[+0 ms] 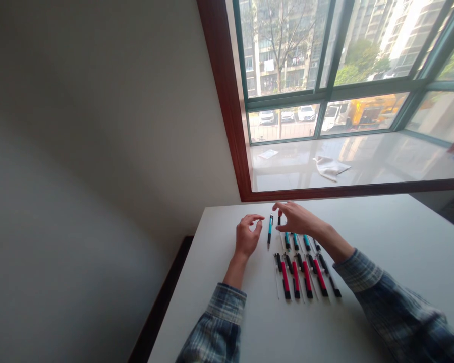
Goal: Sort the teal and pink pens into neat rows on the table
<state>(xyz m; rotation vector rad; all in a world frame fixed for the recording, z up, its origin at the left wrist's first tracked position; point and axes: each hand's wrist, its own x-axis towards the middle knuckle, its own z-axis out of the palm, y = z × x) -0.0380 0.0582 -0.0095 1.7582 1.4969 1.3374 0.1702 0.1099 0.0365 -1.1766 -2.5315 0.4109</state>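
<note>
Two rows of pens lie on a white table [382, 242]. The far row holds several teal pens [295, 241], and the near row several red pens [295, 279] with thin refills beside them. One assembled teal pen [270, 230] lies apart at the left end of the far row. My left hand [247, 235] rests just left of it, fingers loosely curled, holding nothing. My right hand [297, 218] hovers over the far row, thumb and finger pinched on the top of a second teal pen [279, 220], which the hand mostly hides.
A wall rises to the left, and the table's left edge drops to a dark floor strip [162, 297]. Beyond the table's far edge is a window sill [363, 161] with a white cloth [330, 167] and a small paper [268, 154].
</note>
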